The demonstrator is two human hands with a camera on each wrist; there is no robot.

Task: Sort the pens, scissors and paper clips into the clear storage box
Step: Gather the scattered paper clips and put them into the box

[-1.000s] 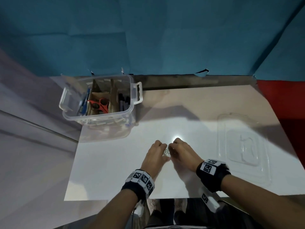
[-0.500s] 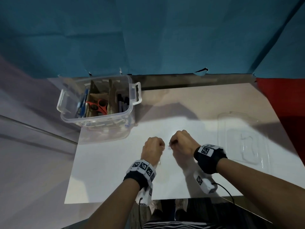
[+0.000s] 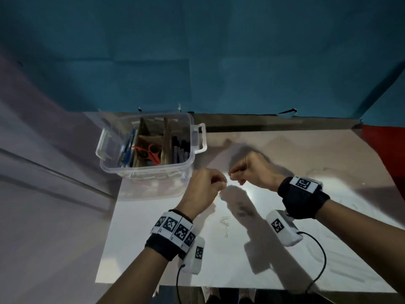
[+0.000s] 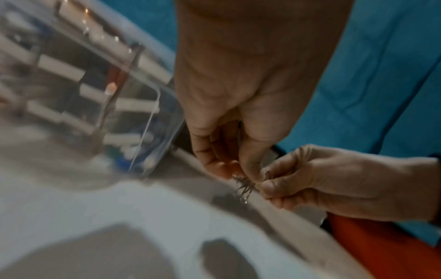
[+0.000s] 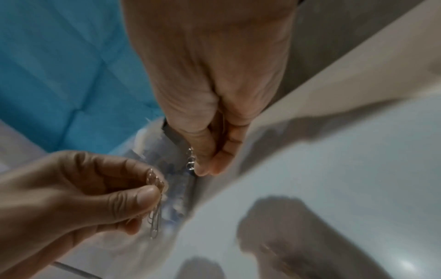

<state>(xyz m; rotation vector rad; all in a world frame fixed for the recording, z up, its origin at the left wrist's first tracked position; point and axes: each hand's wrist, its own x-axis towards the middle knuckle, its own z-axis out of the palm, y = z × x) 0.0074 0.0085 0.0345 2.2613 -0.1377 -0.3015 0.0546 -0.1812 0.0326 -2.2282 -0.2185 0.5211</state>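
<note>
The clear storage box (image 3: pixel 149 170) stands at the back left of the white sheet, with cardboard dividers inside. Red scissors (image 3: pixel 149 151) lie in its middle section, blue pens (image 3: pixel 128 150) on the left and dark markers (image 3: pixel 180 150) on the right. Both hands hover just right of the box's front corner. My left hand (image 3: pixel 221 185) pinches a small bunch of paper clips (image 4: pixel 243 186), which hang below its fingertips (image 5: pixel 155 219). My right hand (image 3: pixel 234 174) pinches a few more paper clips (image 5: pixel 190 160). Loose paper clips (image 3: pixel 225 223) lie on the sheet below the hands.
The white sheet (image 3: pixel 153 249) covers the table (image 3: pixel 285 126), with a teal cloth backdrop (image 3: pixel 219 62) behind. The box's clear lid (image 3: pixel 341 202) lies faintly visible on the right. A red surface (image 3: pixel 390 145) borders the far right edge.
Both hands have risen off the sheet and moved back and left toward the box, each holding paper clips. A few clips now lie on the sheet where the hands were.
</note>
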